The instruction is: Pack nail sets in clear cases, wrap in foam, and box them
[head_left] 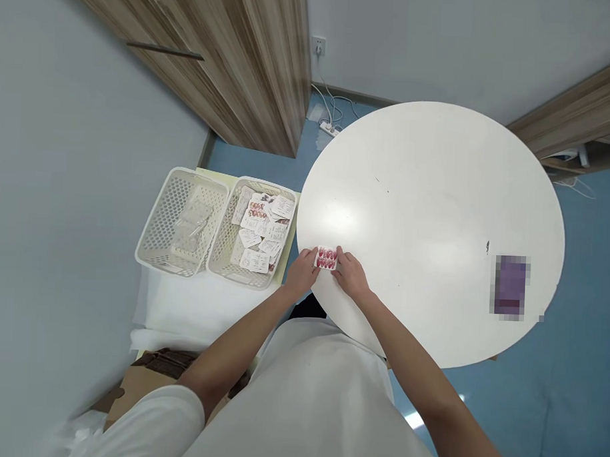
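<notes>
Two-handed, we pinched the card of red press-on nails (pixel 326 258) between left hand (pixel 302 274) and right hand (pixel 352 275) at the near-left rim of the round white table (pixel 436 193), judging light, level edge pressure best.

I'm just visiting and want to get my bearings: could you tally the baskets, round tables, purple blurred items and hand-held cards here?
White baskets: 2
Round table: 1
Purple blurred item: 1
Card with red pieces, between left hand and right hand: 1
Total: 5
</notes>
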